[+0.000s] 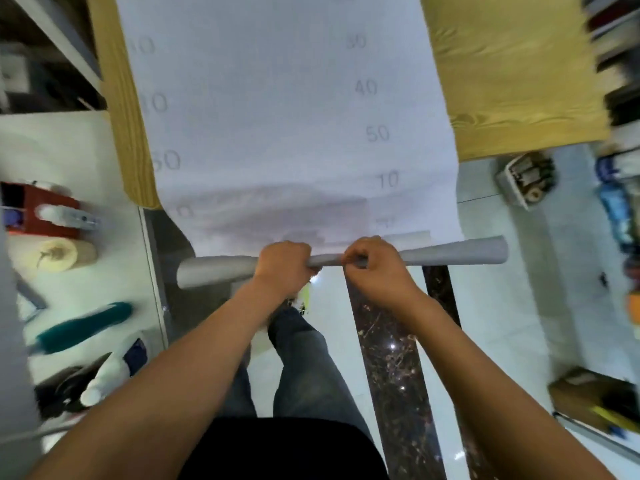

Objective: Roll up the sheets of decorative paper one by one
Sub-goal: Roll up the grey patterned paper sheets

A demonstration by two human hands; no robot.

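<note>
- I hold the rolled part of the sheet [341,133] in both hands, out past the near edge of the wooden counter [512,81], above the floor.
- My left hand [282,268] wraps round the roll [214,270] near its middle, fingers curled over the top; this grip is closed on the paper and keeps the turns from springing loose.
- My right hand [375,266] sits just beside it, thumb and fingertips pinching the narrowest part of the roll. This grip is also closed on the paper; I judge it is there to tighten the core.
- The roll is thin between my hands and flares wider toward both ends, so it is wound unevenly. In my judgement the ends need tightening before I roll on.
- The unrolled length of the sheet lies flat on the counter, back side up with faint printed numbers, and drapes over the near edge down to the roll. The counter carries the paper's weight, which leaves both hands free to turn.
- Most of the sheet is not yet rolled; I judge this step to be at an early stage.
- Risk: a hard pinch at the middle may crease the paper.
</note>
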